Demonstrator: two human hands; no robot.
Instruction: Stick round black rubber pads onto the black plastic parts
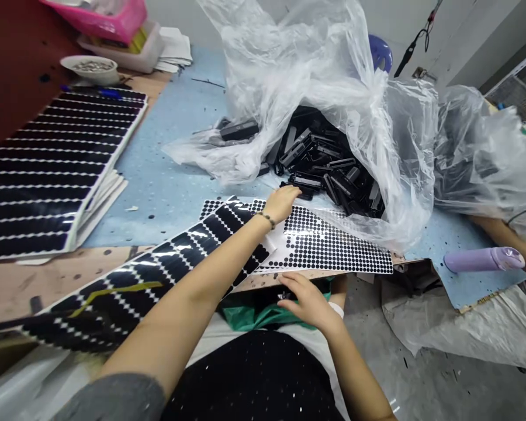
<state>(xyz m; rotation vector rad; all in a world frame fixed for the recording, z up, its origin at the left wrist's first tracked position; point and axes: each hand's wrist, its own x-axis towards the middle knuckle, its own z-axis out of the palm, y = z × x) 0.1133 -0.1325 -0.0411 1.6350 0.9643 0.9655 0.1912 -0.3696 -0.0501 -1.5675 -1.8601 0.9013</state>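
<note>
My left hand (281, 204), with a beaded bracelet at its wrist, reaches over the table to the near edge of a pile of black plastic parts (328, 161) in an open clear bag (263, 82). Its fingertips are at a black part; the grip is hidden. Beneath the left forearm lies a sheet of black stickers in rows (170, 263), hanging over the table edge. A white sheet of black dots (337, 240) lies under and to the right of the hand. My right hand (309, 301) is at the table's front edge, fingers apart, holding nothing.
At the left lies a stack of black sticker sheets (48, 169), with a white bowl (92, 69) and pink basket (109, 23) behind. A purple bottle (477, 259) lies on the blue table cover (158, 175) at the right. Another person's arm (499, 231) shows beside a second plastic bag (477, 152).
</note>
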